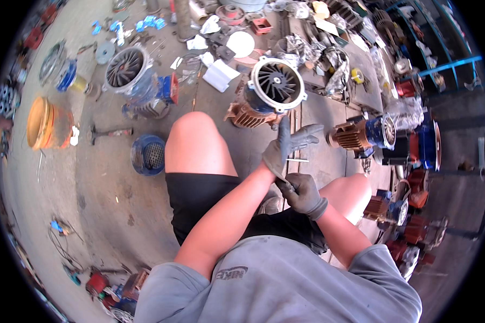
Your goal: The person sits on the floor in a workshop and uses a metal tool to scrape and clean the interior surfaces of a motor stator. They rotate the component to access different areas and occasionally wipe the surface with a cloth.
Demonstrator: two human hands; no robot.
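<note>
Grey work gloves cover both my hands. My left hand [288,144] is stretched out in front of my knees, its fingers apart and holding nothing. Just below it, my right hand [303,195] is closed on the cuff of the left glove [275,163] at the wrist. Beyond my left fingertips stands an electric motor [253,114] with a rusty finned body, its round end with a black bladed fan [278,81] facing up. A thin light rod [297,160] shows on the floor beside the left hand.
To the right stands another finned motor [355,134]; more motors line that side. At left are a second fan-ended motor [126,69], a blue round housing [148,155], a hammer [111,132] and an orange bucket [49,124]. Crumpled plastic [337,70] and parts crowd the far side.
</note>
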